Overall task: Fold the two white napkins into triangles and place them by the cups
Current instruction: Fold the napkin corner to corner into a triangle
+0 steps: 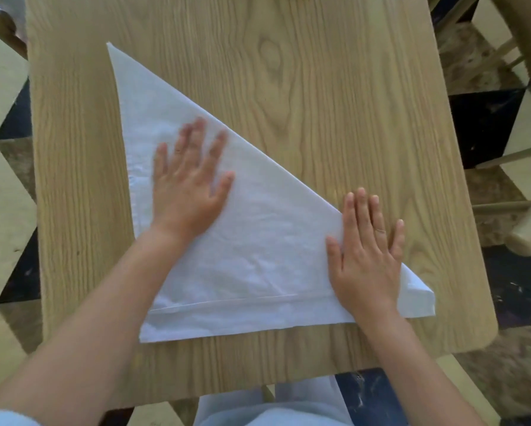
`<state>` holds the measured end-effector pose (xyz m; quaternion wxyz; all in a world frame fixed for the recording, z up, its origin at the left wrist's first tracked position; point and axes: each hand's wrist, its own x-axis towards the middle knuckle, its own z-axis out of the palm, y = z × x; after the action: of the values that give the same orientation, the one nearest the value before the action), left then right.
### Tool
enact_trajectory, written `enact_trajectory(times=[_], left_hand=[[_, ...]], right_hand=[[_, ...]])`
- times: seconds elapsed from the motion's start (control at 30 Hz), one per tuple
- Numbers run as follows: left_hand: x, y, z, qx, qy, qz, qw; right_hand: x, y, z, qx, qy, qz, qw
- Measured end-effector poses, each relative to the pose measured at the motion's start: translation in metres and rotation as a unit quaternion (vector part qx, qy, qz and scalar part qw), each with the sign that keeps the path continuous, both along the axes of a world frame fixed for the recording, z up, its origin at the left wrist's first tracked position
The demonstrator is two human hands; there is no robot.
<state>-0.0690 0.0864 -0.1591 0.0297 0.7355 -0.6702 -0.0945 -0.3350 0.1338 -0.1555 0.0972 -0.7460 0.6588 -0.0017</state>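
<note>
Wood-grain table point(335, 87) fills the view, with a checkered floor point(6, 179) showing around its edges. Neither hand grips anything: the left hand point(187, 182) lies flat, fingers spread, on the middle of the white napkin point(258, 265), and the right hand point(365, 256) presses palm-down over the folded edge near the 4 o'clock corner, its fingertips reaching onto bare wood. The napkin is already a triangle lying at the near centre of the table. Its long folded edge runs diagonally from a sharp tip at 11 o'clock down to the blunter corner at 4 o'clock; a shorter side runs along the near edge, where the two layers sit slightly out of line.

The step in hand looks like flattening the crease. Doing it well probably means holding one palm still as an anchor while the other slides outward along the diagonal, so the layers do not creep further apart. No cups or second napkin are in view.
</note>
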Motion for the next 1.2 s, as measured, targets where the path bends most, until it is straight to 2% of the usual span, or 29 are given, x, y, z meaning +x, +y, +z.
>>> enact_trajectory(times=[0.13, 0.27, 0.37, 0.4, 0.47, 0.57, 0.7, 0.8, 0.93, 1.07, 1.2], left_hand=[[0.052, 0.005, 0.001, 0.014, -0.005, 0.066, 0.998], [0.064, 0.001, 0.004, 0.013, 0.0, 0.116, 0.993], [0.034, 0.015, 0.012, 0.011, 0.024, 0.224, 0.974], [0.013, 0.027, 0.015, -0.004, 0.041, 0.232, 0.972], [-0.036, 0.06, 0.022, -0.022, 0.069, 0.189, 0.979], [-0.087, 0.096, 0.018, 0.009, 0.047, 0.164, 0.985], [-0.094, 0.104, 0.009, 0.033, 0.027, 0.204, 0.978], [-0.091, 0.105, 0.007, 0.037, 0.014, 0.185, 0.982], [-0.079, 0.107, 0.006, 0.03, 0.008, 0.137, 0.99], [-0.041, 0.109, 0.009, 0.014, 0.012, 0.04, 0.999], [0.011, 0.089, 0.014, 0.053, -0.028, -0.128, 0.99]], right_hand=[[-0.036, 0.01, 0.002, 0.013, 0.015, -0.038, 0.999], [-0.042, 0.013, 0.004, 0.024, 0.018, -0.047, 0.998], [-0.039, 0.014, 0.007, 0.035, -0.004, -0.055, 0.998], [-0.036, 0.013, 0.01, 0.032, -0.022, -0.063, 0.997], [-0.022, 0.001, 0.016, 0.004, -0.069, -0.069, 0.995], [0.024, -0.05, 0.026, -0.059, -0.139, 0.002, 0.989], [0.117, -0.133, 0.034, 0.036, -0.179, 0.111, 0.977], [0.176, -0.168, 0.042, 0.118, -0.166, 0.139, 0.969], [0.205, -0.187, 0.041, 0.156, -0.17, 0.097, 0.968], [0.181, -0.2, 0.037, 0.144, -0.227, 0.032, 0.963], [0.125, -0.196, 0.034, 0.099, -0.25, -0.028, 0.963]])
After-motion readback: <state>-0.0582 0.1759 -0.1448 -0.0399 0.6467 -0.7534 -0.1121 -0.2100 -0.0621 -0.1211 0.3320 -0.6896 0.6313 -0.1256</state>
